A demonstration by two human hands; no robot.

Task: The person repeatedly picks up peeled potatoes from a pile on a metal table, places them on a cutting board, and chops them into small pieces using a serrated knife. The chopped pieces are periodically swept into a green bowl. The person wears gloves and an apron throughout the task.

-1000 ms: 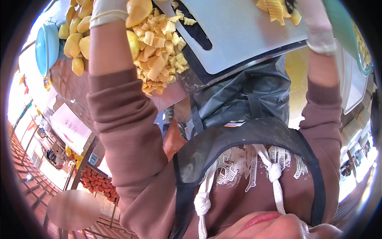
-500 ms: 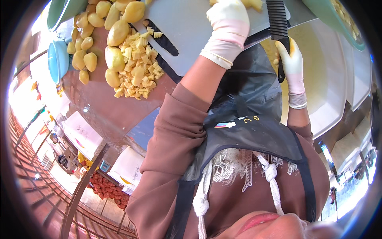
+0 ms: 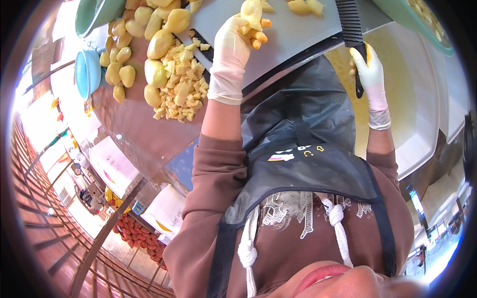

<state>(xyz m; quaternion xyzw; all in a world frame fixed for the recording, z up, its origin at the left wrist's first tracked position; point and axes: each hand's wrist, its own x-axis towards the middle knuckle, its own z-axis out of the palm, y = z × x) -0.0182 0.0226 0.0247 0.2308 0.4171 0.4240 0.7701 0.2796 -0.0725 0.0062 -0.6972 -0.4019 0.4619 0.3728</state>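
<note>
Holds a peeled potato (image 3: 252, 12), pale yellow and smooth, in the gloved left hand (image 3: 233, 43), over the pale cutting board (image 3: 288, 37), with fingers clamped around it and stained orange at the tips. Grips a crinkle-cutting knife (image 3: 350, 25) in the gloved right hand (image 3: 370, 68), with fingers closed around the black handle and the ridged blade pointing away from the body, just right of the board's edge.

On the board, near the upper edge of the view, has cut potato pieces (image 3: 305, 7) lying loose. Left of the board, has a heap of chopped potato (image 3: 179, 92) on the brownish counter (image 3: 131, 121), touching some of the whole peeled potatoes (image 3: 160, 44) gathered beyond and beside it.

Farther left, has a light blue bowl (image 3: 88, 73) and, above that in view, a green bowl (image 3: 98, 16). At the upper right, has a green basin (image 3: 415, 22) with pale pieces inside, too cropped to tell fully. Below and around the knife in view, has a white tub (image 3: 422, 107) with a yellowish inside.

Wears brown sleeves (image 3: 216, 169) and a dark apron (image 3: 298, 171). At the lower left, has red sacks (image 3: 141, 236) well apart.
</note>
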